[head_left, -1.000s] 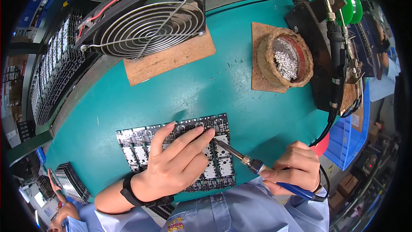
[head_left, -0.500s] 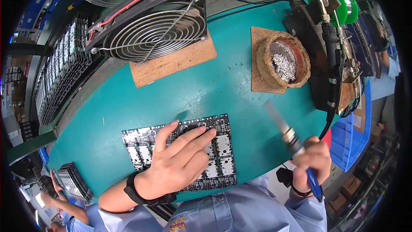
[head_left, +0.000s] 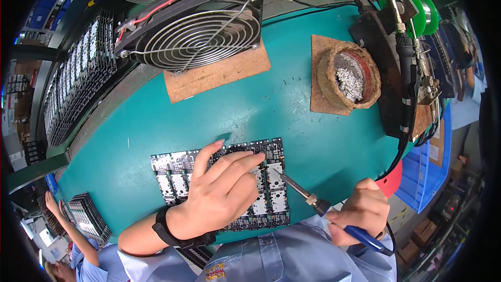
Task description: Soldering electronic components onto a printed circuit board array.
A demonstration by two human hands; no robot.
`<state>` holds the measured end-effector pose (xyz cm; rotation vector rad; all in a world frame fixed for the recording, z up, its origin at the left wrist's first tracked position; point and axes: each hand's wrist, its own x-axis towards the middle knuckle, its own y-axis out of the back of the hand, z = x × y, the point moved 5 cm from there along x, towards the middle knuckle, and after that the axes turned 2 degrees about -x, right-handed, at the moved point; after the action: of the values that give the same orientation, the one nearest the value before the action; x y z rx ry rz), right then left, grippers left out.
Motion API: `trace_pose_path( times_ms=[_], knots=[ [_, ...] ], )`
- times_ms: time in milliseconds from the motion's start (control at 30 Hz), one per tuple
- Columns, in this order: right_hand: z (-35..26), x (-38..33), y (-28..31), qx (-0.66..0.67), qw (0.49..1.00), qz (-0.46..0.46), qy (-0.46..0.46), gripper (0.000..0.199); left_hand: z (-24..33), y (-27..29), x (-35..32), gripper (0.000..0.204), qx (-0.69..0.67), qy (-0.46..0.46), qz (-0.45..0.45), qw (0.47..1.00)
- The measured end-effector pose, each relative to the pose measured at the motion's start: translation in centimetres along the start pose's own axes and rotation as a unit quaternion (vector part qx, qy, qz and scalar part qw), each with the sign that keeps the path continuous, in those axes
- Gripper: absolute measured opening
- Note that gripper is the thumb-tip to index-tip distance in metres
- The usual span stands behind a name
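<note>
A panel of black circuit boards with white patches lies on the green mat in front of me. My left hand rests over its middle, fingers stretched out and spread, hiding part of the boards. In my right hand is a soldering iron with a blue handle, held with closed fingers. The iron's metal tip points up and left over the right part of the panel, near my left fingertips. Whether the tip touches the board I cannot tell.
Behind the panel stands a black fan with a wire guard. A round brown pot holds silvery bits. At right is a stand with another iron and a green spool. Stacked boards line the left; a co-worker's arm shows there.
My right hand has brought the soldering iron left, its tip now over the panel. My left hand stays on the boards. The co-worker's arm at the left has shifted.
</note>
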<state>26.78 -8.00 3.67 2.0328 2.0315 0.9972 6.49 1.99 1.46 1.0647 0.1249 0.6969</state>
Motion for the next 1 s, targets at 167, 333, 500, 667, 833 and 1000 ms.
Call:
trace_pose_path(
  times_ms=[167, 333, 500, 667, 833, 1000],
  knots=[
    [-0.9, 1.4, -1.0, -0.053, 0.997, -0.038, 0.037, 0.017, 0.1, -0.1, 0.2, 0.016, -0.021, 0.024, 0.012, 0.999],
    [-1.3, 1.8, -1.0, -0.068, 0.995, -0.079, 0.005, 0.024, 0.0, -0.1, 0.2, 0.016, -0.023, 0.022, 0.013, 0.999],
    [-1.3, 2.0, -1.2, -0.085, 0.992, -0.091, 0.011, 0.021, 0.0, -0.2, 0.3, 0.016, -0.028, 0.024, 0.009, 0.999],
    [-2.5, 1.9, -1.8, -0.147, 0.985, -0.072, 0.056, 0.018, 0.0, -0.2, 0.3, 0.017, -0.031, 0.025, 0.01, 0.999],
    [-3.7, 2.1, -2.1, -0.213, 0.965, -0.097, 0.122, 0.02, 0.1, 1.1, 0.1, 0.018, -0.029, 0.038, 0.051, 0.998],
    [-3.5, 1.8, -2.1, -0.218, 0.963, -0.094, 0.124, 0.02, -0.3, 3.1, -0.9, 0.019, -0.002, 0.07, 0.058, 0.996]
  ],
)
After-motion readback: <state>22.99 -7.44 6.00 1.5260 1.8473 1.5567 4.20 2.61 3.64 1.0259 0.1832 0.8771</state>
